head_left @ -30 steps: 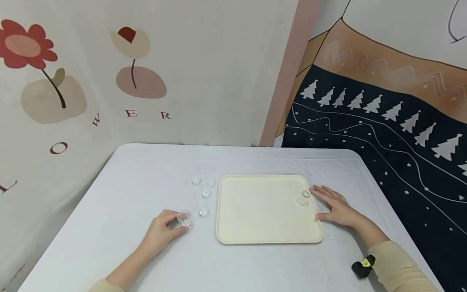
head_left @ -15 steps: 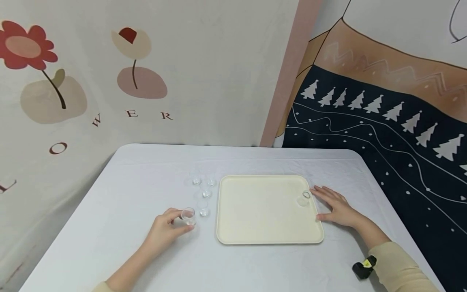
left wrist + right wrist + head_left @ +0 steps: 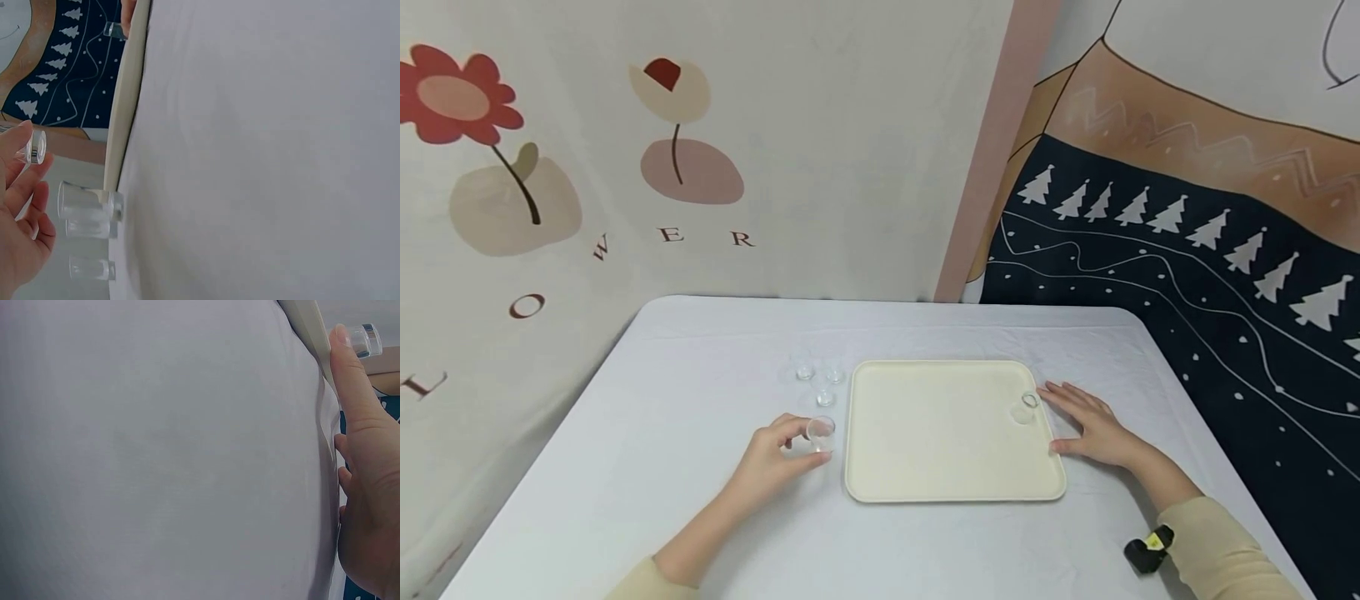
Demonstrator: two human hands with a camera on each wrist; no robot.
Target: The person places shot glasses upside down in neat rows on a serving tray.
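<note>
My left hand point(image 3: 778, 446) pinches a small clear shot glass point(image 3: 37, 147) between thumb and fingers, its thick base downward, just left of the cream tray point(image 3: 940, 442). Beyond that hand, more clear shot glasses point(image 3: 825, 397) stand upright on the white cloth; the left wrist view shows a close group of these glasses point(image 3: 87, 203). One shot glass point(image 3: 1022, 410) stands upside down on the tray near its right edge, thick base up. My right hand point(image 3: 1093, 425) rests with fingers extended against the tray's right edge, thumb point(image 3: 351, 381) at the rim, holding nothing.
A white cloth point(image 3: 587, 467) covers the table. Behind it hangs a pale curtain point(image 3: 835, 167) with flower prints, and at the right a dark cloth point(image 3: 1097, 250) with white trees. A black device point(image 3: 1146, 550) sits at the right sleeve.
My left hand has carried its shot glass rightward toward the tray; it now overlaps the spot where the nearest standing glass showed. The right hand, the tray and the glass on it have stayed put.
</note>
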